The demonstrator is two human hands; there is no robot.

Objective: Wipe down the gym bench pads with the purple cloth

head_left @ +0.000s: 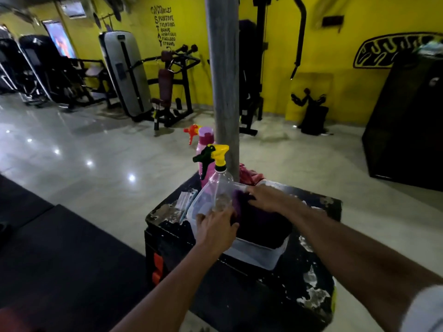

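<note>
Two hands reach the purple cloth (260,219); wall lettering reads "POSITIVE" (166,18).

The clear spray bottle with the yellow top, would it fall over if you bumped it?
Probably yes. The clear spray bottle looks almost empty, so it is likely light. It is tall and narrow with a bulky yellow trigger on top, so a nudge could tip it. It stands in a plastic tub beside the purple cloth, which might catch it.
</note>
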